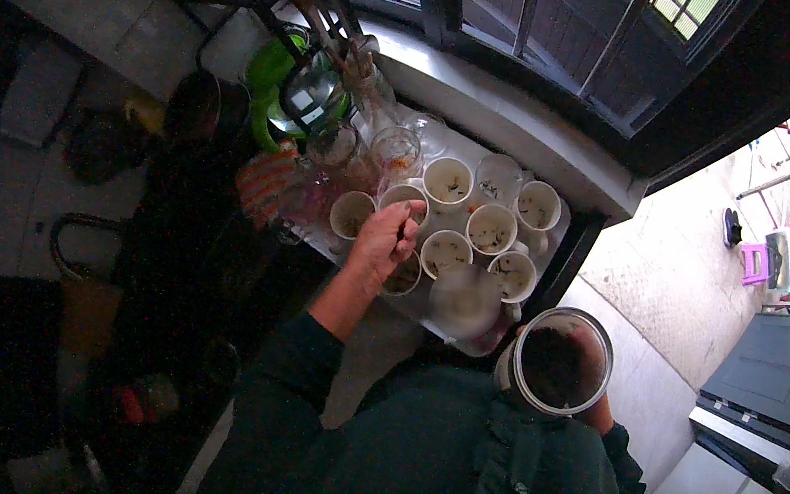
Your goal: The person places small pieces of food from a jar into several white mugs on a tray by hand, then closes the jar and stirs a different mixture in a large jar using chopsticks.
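My left hand [390, 235] hovers over several white cups, fingers curled and the tips drawn together. Whether a pinch of something is between them, I cannot tell. Below the hand, one cup [404, 272] is partly covered by it. Loose dark flecks, like dried leaves, lie in the bottom of a white mug [447, 181] and of the cups around it. My right hand [596, 408] grips an open round canister [507, 373] close to my body. Dark, loose contents [551, 367] fill part of it. A pale round shape [465, 302] near the front cups is blurred.
Clear glasses [397, 149] share the pale tray [554, 243] with the cups. A striped orange cloth [266, 183] and green-rimmed items [268, 70] crowd its left side. Behind runs a window sill [506, 103]. A purple stool [752, 265] stands outside at right.
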Demonstrator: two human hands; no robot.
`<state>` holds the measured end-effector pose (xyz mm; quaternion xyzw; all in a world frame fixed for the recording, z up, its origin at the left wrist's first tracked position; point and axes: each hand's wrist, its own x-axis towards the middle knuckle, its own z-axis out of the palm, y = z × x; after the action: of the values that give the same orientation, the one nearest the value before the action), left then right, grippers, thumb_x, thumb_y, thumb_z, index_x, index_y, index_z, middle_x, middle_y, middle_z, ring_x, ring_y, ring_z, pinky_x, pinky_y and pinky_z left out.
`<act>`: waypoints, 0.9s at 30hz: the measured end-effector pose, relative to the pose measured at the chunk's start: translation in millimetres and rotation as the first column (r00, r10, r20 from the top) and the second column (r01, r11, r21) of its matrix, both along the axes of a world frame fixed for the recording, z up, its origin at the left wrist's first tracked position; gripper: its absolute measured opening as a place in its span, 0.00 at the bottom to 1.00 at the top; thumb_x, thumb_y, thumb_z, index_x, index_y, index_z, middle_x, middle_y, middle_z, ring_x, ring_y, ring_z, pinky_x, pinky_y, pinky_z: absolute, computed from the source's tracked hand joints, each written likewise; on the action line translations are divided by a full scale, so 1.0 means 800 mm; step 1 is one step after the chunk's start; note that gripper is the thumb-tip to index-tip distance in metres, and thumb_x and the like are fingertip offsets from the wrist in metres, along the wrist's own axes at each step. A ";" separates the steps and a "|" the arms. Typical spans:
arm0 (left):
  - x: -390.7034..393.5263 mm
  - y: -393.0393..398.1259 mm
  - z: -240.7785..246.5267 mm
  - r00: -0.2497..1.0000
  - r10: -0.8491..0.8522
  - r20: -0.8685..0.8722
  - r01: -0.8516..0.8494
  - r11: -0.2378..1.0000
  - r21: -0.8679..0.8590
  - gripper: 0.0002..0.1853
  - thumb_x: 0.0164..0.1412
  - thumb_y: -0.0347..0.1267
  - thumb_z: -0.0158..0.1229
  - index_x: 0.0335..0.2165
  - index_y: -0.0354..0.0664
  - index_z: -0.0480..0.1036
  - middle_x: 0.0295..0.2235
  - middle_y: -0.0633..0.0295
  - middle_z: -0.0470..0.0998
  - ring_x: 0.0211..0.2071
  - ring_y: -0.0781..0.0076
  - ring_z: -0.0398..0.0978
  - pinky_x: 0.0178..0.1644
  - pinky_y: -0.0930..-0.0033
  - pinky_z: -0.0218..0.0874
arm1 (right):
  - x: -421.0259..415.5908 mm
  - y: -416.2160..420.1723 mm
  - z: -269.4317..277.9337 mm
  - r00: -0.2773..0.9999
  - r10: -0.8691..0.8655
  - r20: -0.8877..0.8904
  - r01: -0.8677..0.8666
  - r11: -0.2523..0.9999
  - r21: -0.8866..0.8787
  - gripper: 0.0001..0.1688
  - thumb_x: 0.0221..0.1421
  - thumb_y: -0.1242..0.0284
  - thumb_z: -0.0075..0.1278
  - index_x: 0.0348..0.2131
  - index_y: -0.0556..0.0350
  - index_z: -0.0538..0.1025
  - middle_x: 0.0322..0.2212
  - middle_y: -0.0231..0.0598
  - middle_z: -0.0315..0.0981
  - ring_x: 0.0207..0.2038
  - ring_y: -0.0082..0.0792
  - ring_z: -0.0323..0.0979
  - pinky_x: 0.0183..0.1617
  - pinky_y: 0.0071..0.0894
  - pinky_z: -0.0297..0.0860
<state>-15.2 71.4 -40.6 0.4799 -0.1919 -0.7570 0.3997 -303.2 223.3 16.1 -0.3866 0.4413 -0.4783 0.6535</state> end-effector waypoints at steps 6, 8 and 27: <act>0.017 0.007 0.017 0.992 0.106 0.063 -0.104 0.994 -0.042 0.10 0.58 0.34 0.44 0.35 0.40 0.65 0.14 0.73 0.59 0.12 0.85 0.53 0.14 0.81 0.43 | 0.009 -0.007 -0.006 0.999 -0.002 0.046 0.003 1.000 -0.015 0.26 0.52 0.56 0.43 0.37 0.64 0.66 0.34 0.49 0.70 0.40 0.37 0.69 0.43 0.31 0.66; 0.050 0.003 -0.014 0.988 0.153 0.025 -0.149 0.981 -0.123 0.09 0.58 0.35 0.45 0.33 0.41 0.65 0.15 0.73 0.58 0.12 0.85 0.53 0.14 0.81 0.42 | 0.012 -0.008 -0.006 0.997 -0.010 0.070 0.012 1.000 -0.021 0.26 0.52 0.56 0.43 0.37 0.64 0.66 0.34 0.49 0.70 0.39 0.37 0.69 0.43 0.31 0.66; 0.083 0.012 0.002 0.973 0.199 0.121 -0.206 0.977 0.053 0.10 0.59 0.36 0.45 0.39 0.48 0.67 0.13 0.75 0.53 0.11 0.86 0.47 0.14 0.81 0.36 | 0.015 -0.036 -0.009 0.901 -0.116 0.418 -0.017 0.953 0.301 0.27 0.53 0.56 0.44 0.38 0.64 0.66 0.35 0.52 0.70 0.40 0.38 0.69 0.44 0.33 0.68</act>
<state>51.1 80.8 -39.0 0.5525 -0.1397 -0.6893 0.4473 -291.1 194.4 9.1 -0.1571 0.3627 -0.4964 0.7729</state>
